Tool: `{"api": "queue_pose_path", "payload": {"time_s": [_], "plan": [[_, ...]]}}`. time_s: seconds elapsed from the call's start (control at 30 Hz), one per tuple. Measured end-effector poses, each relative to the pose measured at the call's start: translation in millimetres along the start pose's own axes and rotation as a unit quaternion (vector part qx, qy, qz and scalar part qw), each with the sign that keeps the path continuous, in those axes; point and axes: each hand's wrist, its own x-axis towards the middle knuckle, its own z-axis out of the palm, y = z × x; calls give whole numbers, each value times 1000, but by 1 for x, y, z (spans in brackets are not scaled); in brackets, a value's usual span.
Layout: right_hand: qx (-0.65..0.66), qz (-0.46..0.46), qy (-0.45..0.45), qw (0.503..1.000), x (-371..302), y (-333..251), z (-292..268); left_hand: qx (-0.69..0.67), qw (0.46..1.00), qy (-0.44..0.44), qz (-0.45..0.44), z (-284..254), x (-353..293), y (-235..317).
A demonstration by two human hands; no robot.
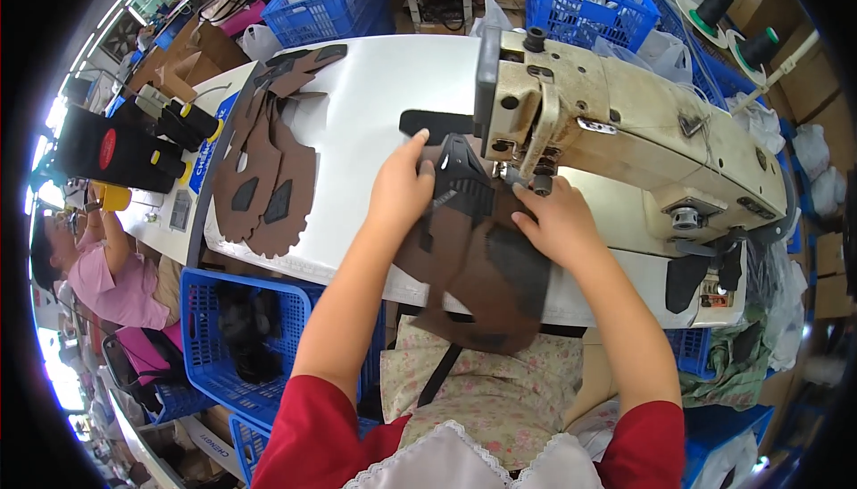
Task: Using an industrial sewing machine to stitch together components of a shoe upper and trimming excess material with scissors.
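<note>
A brown and black shoe upper piece (473,261) lies under the sewing machine's head (527,123) and hangs over the bed's front edge toward my lap. Its black toothed panel (464,190) faces up near the needle area. My left hand (403,181) is closed on the left edge, thumb on top and a fingertip at the black strip. Beside the presser foot (513,174), my right hand (561,221) grips the piece from the right, fingers bent close to the foot and thumb on the material. The needle tip is too small to make out.
Brown upper pieces with black patches (268,158) lie stacked on the white bed's left. Black cut pieces (686,284) sit at its right end. Blue crates (245,382) stand below left, others behind. Thread cones (714,7) stand back right; a person in pink (116,284) is at left.
</note>
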Motion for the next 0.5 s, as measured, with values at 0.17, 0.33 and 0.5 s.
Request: {"api": "queue_pose_path", "payload": {"time_s": [0.17,0.33,0.5], "plan": [[1,31,41,999,-6,-13,13,-6,997,-57,41,4,32,-8],[9,23,65,998,-5,-20,13,4,997,-55,60,0,35,-22],[55,29,101,993,-1,-8,21,128,982,-28,138,-1,-18,50]]}}
